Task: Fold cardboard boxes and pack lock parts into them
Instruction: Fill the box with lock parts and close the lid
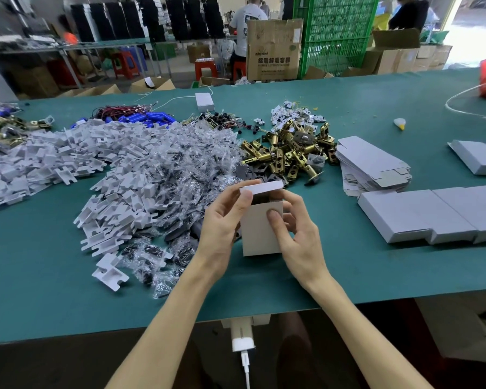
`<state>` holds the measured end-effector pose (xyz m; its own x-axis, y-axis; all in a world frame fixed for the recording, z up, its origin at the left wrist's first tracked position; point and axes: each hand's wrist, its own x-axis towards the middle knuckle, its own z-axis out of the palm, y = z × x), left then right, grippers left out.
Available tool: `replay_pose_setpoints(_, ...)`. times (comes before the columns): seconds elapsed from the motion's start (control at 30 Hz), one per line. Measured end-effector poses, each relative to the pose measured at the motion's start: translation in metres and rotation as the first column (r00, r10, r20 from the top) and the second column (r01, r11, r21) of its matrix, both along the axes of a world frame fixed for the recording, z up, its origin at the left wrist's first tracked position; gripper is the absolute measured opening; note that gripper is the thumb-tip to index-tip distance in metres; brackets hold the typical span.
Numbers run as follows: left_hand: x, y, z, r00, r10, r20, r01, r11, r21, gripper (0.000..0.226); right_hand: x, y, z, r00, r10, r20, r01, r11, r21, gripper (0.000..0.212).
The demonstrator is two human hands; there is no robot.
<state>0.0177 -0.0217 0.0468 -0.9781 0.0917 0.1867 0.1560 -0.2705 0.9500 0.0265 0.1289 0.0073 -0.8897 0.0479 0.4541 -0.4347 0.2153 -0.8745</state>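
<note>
Both hands grip small white box (260, 231): left hand (222, 223) pinches top flap, right hand (298, 234) holds front. Box upright above green table (348, 276), near brass latches (289, 150).

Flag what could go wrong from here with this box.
1. The top flap of the box is untucked; if the left hand presses it askew, it may crease or spring open.
2. The contents are hidden, so the box might get closed short of parts.
3. Loose bagged parts lie toward the table front edge; an arm could sweep them off.
</note>
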Motion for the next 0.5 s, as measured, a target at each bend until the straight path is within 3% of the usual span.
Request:
replay_pose_setpoints(0.27,-0.0013,-0.0115,-0.0007,0.954,-0.299,0.035,0.284,0.932,0.227,0.034,0.0005,-0.0005,0.0009,1.000,0.009,-0.002,-0.009,1.000,-0.011,0.032)
replay_pose_setpoints(0.4,-0.0015,-0.0116,-0.0030,0.949,-0.316,0.022,0.302,0.923,0.240,0.034,0.0004,-0.0005,0.0004,1.000,0.016,-0.005,-0.016,1.000,-0.017,0.030)
replay_pose_setpoints(0.5,-0.0031,-0.0074,-0.0034,0.970,-0.241,0.026,0.232,0.955,0.185,0.026,0.0011,0.0000,0.0005,1.000,0.011,-0.007,-0.012,1.000,-0.014,0.030)
